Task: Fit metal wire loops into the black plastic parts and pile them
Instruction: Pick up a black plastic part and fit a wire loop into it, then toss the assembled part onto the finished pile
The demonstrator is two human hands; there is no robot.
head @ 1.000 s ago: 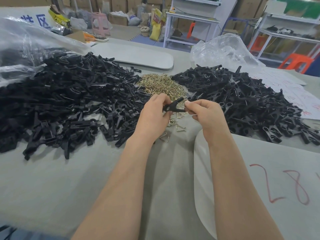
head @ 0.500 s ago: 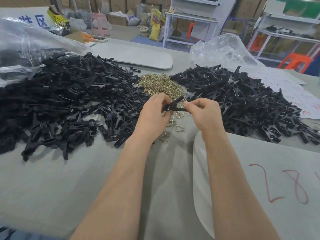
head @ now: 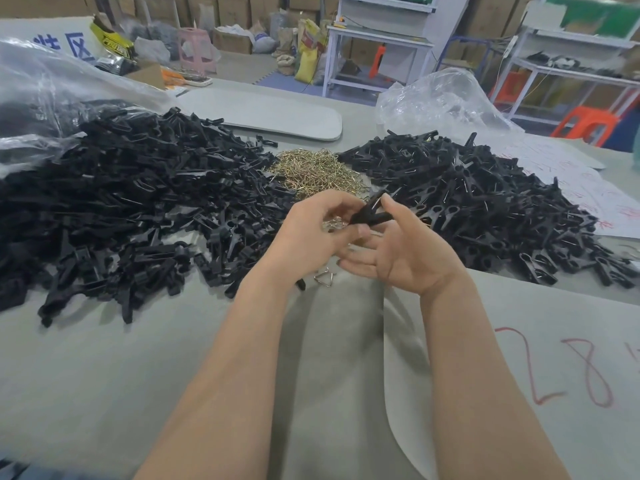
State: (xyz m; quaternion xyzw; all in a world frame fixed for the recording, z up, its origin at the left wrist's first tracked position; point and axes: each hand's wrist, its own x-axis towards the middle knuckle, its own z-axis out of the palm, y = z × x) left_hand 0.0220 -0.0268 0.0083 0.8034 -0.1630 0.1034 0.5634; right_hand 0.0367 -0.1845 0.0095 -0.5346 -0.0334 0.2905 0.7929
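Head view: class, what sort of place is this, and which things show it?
Probably a small factory or warehouse workbench: heaps of black plastic parts, a pile of metal wire loops between them, stacked cardboard boxes behind.

Tilted black clip (head: 371, 214) aloft; brass loop heap (head: 313, 174) behind.

Left hand (head: 311, 233) pinches 1 black clip (head: 372, 215), right hand (head: 405, 252) touching it.

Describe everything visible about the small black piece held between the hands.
The black plastic part is slim, glossy and forked, tilted with one end up and away, held above the table near the wire loop pile. The left hand pinches its lower end; the right hand touches its upper side with the thumb, fingers spread. Any fitted loop is hidden.
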